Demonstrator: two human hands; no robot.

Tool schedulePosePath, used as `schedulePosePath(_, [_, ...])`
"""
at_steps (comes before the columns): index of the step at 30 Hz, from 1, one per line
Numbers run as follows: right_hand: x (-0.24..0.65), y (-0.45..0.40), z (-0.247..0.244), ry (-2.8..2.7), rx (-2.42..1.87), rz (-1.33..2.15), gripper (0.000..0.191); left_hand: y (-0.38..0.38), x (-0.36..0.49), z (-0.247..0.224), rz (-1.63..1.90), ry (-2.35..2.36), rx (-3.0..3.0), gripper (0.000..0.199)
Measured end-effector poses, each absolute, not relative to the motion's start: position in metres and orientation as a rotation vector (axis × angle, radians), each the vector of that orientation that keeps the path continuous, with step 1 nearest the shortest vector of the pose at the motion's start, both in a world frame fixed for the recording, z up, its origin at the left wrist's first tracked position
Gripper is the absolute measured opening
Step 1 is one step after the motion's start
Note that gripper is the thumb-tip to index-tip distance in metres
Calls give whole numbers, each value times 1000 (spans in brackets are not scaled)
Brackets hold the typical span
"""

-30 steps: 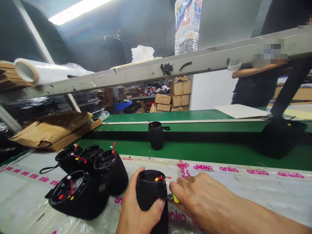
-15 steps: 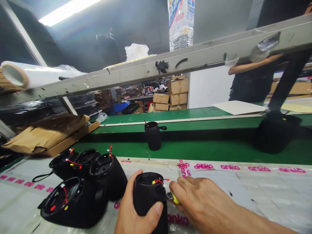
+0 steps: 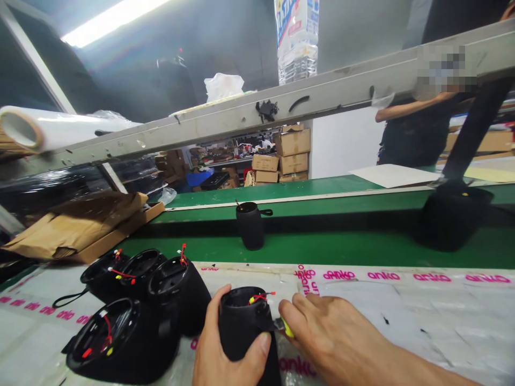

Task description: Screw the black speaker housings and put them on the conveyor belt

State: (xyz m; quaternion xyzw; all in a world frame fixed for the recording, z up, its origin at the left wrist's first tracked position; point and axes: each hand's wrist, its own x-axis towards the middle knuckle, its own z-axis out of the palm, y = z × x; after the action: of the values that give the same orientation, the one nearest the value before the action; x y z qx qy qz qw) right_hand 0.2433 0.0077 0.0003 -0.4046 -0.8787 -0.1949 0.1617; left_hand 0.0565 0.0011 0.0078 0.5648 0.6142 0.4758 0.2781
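My left hand is wrapped round a black fabric-covered speaker housing, which stands upright with its open top facing up. Red wires with small connectors poke out of that opening. In my closed right hand is a yellow-handled utility knife, its blade end against the housing's right side near the rim. Most of the knife's handle is hidden by my fingers. To the left sit several more black housings with red and yellow connectors showing in their open ends.
Beyond the bench runs a green conveyor belt, carrying one upright housing and another dark housing at right. A cardboard tray with brown paper lies at left. A grey beam crosses overhead. Behind it stands a person in dark clothing.
The view has shifted slightly. Both hands stay on the housing and knife, with the blade still at the rim's right side. On the belt, the housings appear marginally further left.
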Motion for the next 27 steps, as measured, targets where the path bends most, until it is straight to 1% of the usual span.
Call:
schedulePosePath(5, [249,6,12,-2624,-1107,-657,28,1,58,0,1302,1728,1556,79])
schedulePosePath(9, [254,6,18,-2693,-1018,-679,24,1,59,-4,1309,1747,1574,78])
schedulePosePath(19, [256,6,27,-2690,-1046,-718,20,1,60,-3,1231,1764,1635,78])
schedulePosePath(21, [258,6,26,-2695,-1034,-689,20,1,60,-4,1228,1762,1652,78])
schedulePosePath(27, [259,13,25,-2708,-1062,-454,19,-1,61,-1,1264,1740,1676,75])
